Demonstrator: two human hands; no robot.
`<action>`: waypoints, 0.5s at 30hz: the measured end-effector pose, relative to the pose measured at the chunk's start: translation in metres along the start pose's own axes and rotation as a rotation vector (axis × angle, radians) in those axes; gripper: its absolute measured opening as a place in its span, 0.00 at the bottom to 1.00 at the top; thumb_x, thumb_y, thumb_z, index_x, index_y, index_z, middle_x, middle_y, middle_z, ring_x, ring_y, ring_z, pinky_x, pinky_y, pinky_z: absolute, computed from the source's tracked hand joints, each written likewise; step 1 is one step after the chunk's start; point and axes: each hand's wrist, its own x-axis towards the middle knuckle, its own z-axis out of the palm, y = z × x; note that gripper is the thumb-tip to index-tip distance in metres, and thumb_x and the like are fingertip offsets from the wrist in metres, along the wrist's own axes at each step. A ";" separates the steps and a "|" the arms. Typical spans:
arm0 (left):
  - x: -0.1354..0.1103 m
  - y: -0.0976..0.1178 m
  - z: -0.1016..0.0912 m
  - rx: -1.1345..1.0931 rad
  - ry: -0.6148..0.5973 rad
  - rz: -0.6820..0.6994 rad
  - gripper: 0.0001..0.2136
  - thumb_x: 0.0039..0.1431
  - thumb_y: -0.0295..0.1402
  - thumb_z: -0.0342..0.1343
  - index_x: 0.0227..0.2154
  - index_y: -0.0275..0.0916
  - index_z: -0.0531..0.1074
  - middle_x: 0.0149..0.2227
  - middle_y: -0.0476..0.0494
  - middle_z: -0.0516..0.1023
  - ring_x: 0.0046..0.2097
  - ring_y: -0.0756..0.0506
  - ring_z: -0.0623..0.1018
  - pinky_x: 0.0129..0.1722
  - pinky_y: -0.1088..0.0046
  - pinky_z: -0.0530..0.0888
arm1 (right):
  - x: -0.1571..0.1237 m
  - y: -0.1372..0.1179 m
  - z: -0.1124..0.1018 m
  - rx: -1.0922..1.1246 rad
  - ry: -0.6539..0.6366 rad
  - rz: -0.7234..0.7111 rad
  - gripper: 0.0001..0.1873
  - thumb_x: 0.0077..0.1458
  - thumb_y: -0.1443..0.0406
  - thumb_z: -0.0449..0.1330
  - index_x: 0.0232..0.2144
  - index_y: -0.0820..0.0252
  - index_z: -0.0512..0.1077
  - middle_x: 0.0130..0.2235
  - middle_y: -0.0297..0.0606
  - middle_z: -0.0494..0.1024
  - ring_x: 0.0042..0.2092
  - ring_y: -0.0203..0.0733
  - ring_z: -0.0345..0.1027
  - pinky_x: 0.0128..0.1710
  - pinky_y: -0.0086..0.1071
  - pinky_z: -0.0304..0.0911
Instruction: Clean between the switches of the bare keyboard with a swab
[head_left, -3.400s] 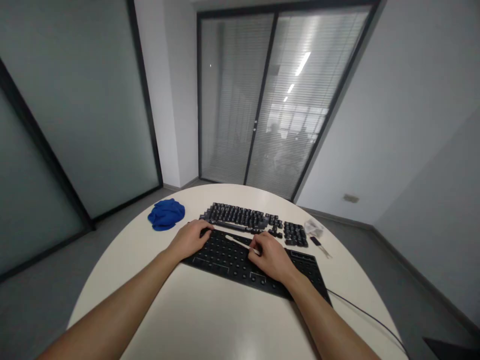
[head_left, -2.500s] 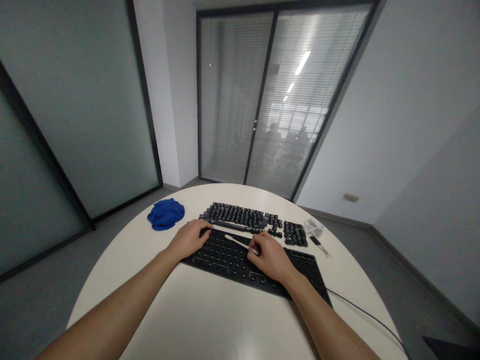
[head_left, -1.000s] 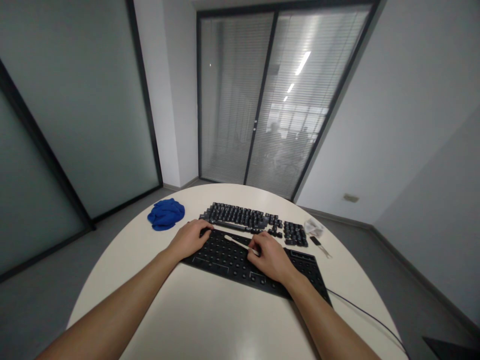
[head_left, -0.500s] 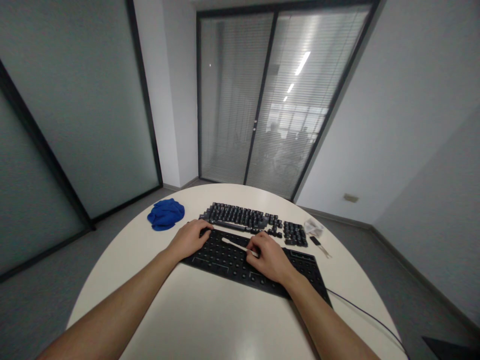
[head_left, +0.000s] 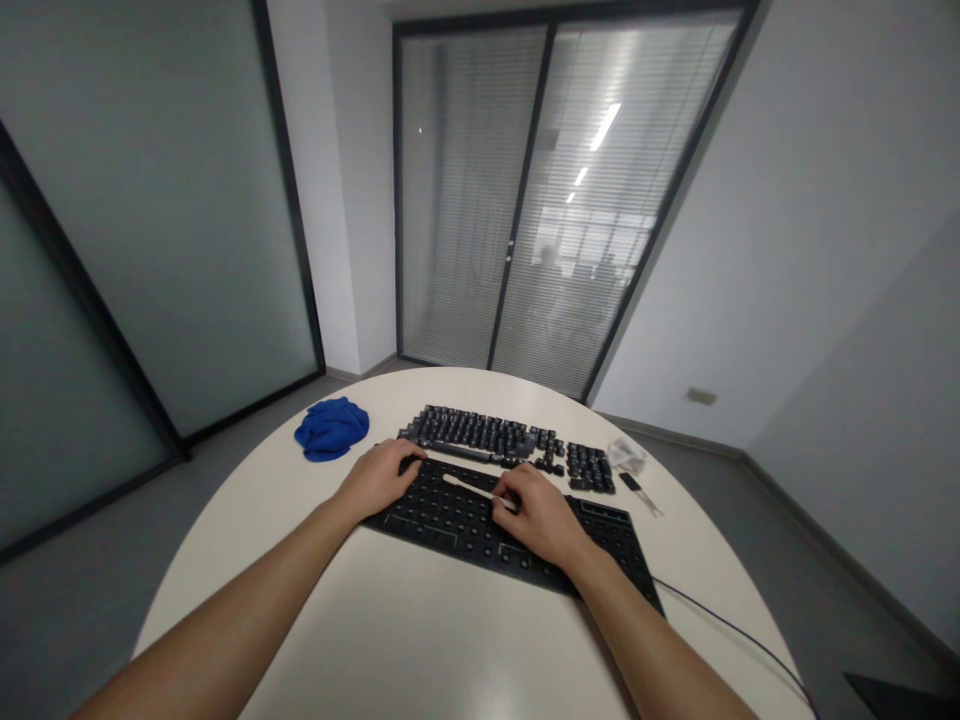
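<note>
bare keyboard base (head_left: pixel 457 515) steadied at its left end by left hand (head_left: pixel 379 478), laid flat; thin white swab stick (head_left: pixel 469 489) pinched in right hand (head_left: pixel 541 518).
stick judged light, bendy, best held near its rear end; removed keycaps (head_left: pixel 480 432) lined up behind, on table (head_left: pixel 420 640).

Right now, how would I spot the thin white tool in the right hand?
On the round white table lies a black keyboard base stripped of its keycaps. The right hand rests on it, pinching a slim white stick that angles left across the base, the only pale thing on that black surface.
</note>
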 end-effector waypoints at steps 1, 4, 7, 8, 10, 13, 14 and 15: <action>0.000 0.000 0.000 0.002 -0.002 -0.002 0.12 0.62 0.36 0.49 0.42 0.44 0.77 0.45 0.46 0.80 0.48 0.41 0.76 0.49 0.64 0.71 | 0.000 0.000 0.000 -0.005 0.005 0.008 0.03 0.52 0.70 0.59 0.28 0.58 0.71 0.30 0.35 0.70 0.37 0.41 0.65 0.38 0.31 0.59; 0.000 0.000 0.000 0.005 -0.004 0.001 0.12 0.62 0.36 0.49 0.42 0.44 0.77 0.45 0.46 0.80 0.48 0.41 0.76 0.49 0.64 0.71 | 0.001 0.000 0.000 -0.022 0.025 0.034 0.04 0.53 0.70 0.58 0.28 0.58 0.71 0.30 0.35 0.71 0.38 0.42 0.65 0.38 0.31 0.60; 0.000 0.000 0.000 0.008 -0.003 0.007 0.12 0.63 0.36 0.49 0.42 0.44 0.76 0.45 0.46 0.80 0.48 0.41 0.76 0.49 0.64 0.71 | 0.001 0.000 0.000 -0.038 0.058 0.065 0.03 0.53 0.70 0.58 0.28 0.58 0.72 0.31 0.36 0.72 0.39 0.43 0.66 0.38 0.31 0.60; 0.000 0.000 0.000 0.008 -0.003 0.007 0.12 0.63 0.36 0.49 0.42 0.44 0.76 0.45 0.46 0.80 0.48 0.41 0.76 0.50 0.64 0.71 | 0.001 0.000 0.000 -0.044 0.067 0.074 0.04 0.53 0.70 0.58 0.28 0.58 0.72 0.31 0.36 0.73 0.39 0.43 0.66 0.38 0.31 0.60; 0.000 0.000 0.000 0.007 -0.005 0.008 0.12 0.62 0.36 0.49 0.42 0.44 0.76 0.45 0.47 0.80 0.48 0.41 0.76 0.49 0.64 0.71 | 0.001 0.001 0.000 -0.054 0.077 0.087 0.04 0.53 0.70 0.58 0.28 0.58 0.71 0.32 0.36 0.74 0.40 0.44 0.66 0.39 0.32 0.60; 0.000 0.001 0.000 0.009 -0.007 0.006 0.12 0.62 0.36 0.49 0.42 0.44 0.76 0.45 0.47 0.80 0.48 0.41 0.76 0.49 0.63 0.71 | 0.001 0.002 0.000 -0.071 0.087 0.102 0.04 0.54 0.69 0.58 0.28 0.58 0.72 0.33 0.37 0.75 0.40 0.44 0.66 0.41 0.32 0.60; 0.000 0.001 0.000 0.012 -0.007 0.007 0.12 0.62 0.36 0.49 0.42 0.44 0.76 0.45 0.47 0.80 0.49 0.41 0.76 0.49 0.63 0.71 | 0.001 0.002 0.000 -0.077 0.088 0.107 0.04 0.54 0.69 0.58 0.29 0.58 0.72 0.33 0.37 0.75 0.40 0.44 0.66 0.41 0.32 0.60; 0.000 0.001 0.000 0.014 -0.009 0.009 0.12 0.62 0.35 0.49 0.42 0.44 0.76 0.45 0.46 0.80 0.48 0.41 0.76 0.49 0.63 0.71 | 0.002 0.003 0.000 -0.085 0.089 0.113 0.04 0.54 0.68 0.58 0.29 0.58 0.73 0.33 0.37 0.76 0.40 0.44 0.66 0.41 0.32 0.60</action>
